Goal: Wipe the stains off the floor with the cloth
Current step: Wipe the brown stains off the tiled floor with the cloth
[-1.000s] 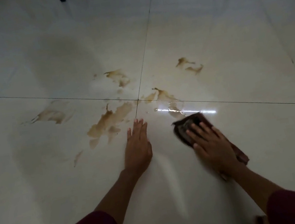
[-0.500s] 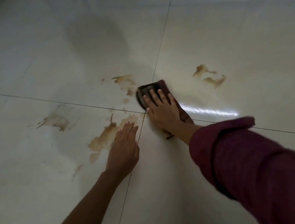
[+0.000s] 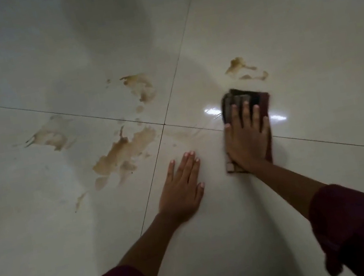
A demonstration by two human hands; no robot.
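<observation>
Glossy cream tiles make up the floor [image 3: 289, 21], with four of them meeting at a cross of grout lines near the middle of the view. The right hand [image 3: 247, 141] lies flat on a dark brown cloth [image 3: 246, 102], fingers spread and pressing down rather than closed around it. The cloth sits across the grout line running right from the cross, its far edge sticking out past the fingertips and a pale corner showing by the wrist. It looks folded, though blur makes that hard to confirm. The left hand [image 3: 182, 186] rests palm down on the bare tile just beside it, open and holding nothing.

Brown stains remain on the floor. The largest stain [image 3: 123, 153] spreads over the near left tile, close to the cross. A fainter patch [image 3: 52, 136] lies further left on the same tile. Another mark [image 3: 140, 86] sits on the far left tile, and a small pair of blotches [image 3: 244, 69] lies on the far right tile, just beyond the cloth. Dark red sleeves [image 3: 362, 227] cover both forearms near the bottom edge.
</observation>
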